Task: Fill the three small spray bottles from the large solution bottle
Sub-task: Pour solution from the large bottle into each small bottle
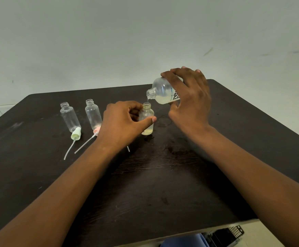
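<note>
One head view: we look forward and down, close over our own forearms, at the table [38,175]; wall [109,41] beyond the fingers [182,75]. No second view shares it.

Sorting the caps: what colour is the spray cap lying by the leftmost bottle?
Pale green spray cap, clearest in the head view.

dark brown table [163,184], pale green spray cap [76,133], yellowish solution [164,100]

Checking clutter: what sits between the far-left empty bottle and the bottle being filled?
Head view: one empty clear plastic bottle and the left hand gripping the small partly filled bottle.
</note>
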`<state>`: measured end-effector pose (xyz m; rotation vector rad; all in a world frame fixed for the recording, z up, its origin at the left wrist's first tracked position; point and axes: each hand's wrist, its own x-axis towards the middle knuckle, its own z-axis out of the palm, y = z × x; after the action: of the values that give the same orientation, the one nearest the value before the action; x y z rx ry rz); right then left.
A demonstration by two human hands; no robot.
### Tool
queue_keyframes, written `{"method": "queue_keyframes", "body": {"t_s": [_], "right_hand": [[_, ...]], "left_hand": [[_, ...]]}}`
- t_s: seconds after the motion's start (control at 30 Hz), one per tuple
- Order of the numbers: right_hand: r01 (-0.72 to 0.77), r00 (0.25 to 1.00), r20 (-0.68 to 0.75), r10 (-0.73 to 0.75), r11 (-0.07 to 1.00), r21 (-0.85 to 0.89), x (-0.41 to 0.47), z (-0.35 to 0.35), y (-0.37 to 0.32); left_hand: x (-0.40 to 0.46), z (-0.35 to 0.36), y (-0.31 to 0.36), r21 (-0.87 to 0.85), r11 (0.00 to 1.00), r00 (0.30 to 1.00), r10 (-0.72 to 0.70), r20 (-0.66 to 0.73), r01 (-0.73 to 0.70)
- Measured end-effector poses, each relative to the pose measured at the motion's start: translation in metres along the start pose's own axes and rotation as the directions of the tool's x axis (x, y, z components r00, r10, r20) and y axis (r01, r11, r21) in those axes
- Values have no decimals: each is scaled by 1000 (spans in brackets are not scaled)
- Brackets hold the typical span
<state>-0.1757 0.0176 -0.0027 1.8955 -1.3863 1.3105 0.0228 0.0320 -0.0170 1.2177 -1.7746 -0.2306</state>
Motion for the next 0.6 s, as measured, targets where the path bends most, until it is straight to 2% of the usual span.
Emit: {"method": "queue_keyframes", "body": {"t_s": [0.6], "right_hand": [[5, 1000, -1, -5, 1000, 3, 0, 0, 0]], "left_hand": [[0, 2, -3, 1, 1000, 1000, 12, 7, -12]]}}
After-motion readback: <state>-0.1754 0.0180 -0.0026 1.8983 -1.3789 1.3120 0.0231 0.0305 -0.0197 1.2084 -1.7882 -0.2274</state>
